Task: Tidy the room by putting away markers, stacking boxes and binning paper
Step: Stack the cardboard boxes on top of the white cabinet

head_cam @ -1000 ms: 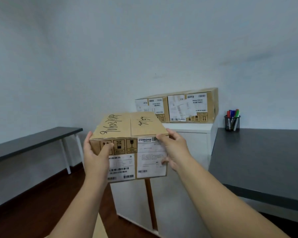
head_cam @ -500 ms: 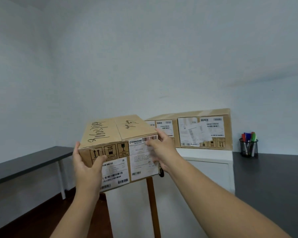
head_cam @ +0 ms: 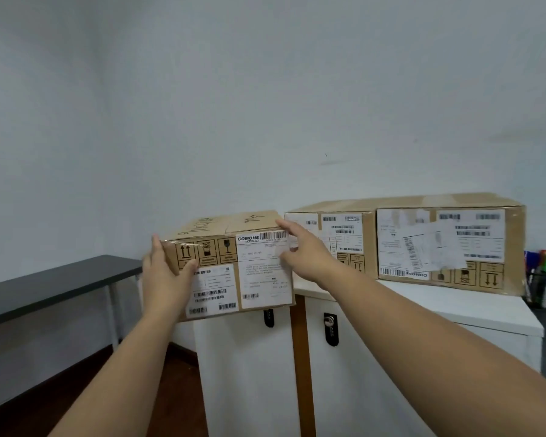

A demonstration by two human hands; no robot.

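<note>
Box (head_cam: 230, 263) held in air before cabinet (head_cam: 423, 313), left of two boxes (head_cam: 407, 241) on top; left hand (head_cam: 164, 272) clamps left end, right hand (head_cam: 303, 253) spread flat on right corner; lift higher, clear their top edge, lower square

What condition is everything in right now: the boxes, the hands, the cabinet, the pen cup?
Carried box: taped shut, held in the air in front of the cabinet.
Left hand: gripping the box's left end.
Right hand: gripping its upper right corner.
Two boxes: closed, side by side on the cabinet, labels upside down.
White cabinet: doors closed.
Mesh cup: upright, holding markers.
</note>
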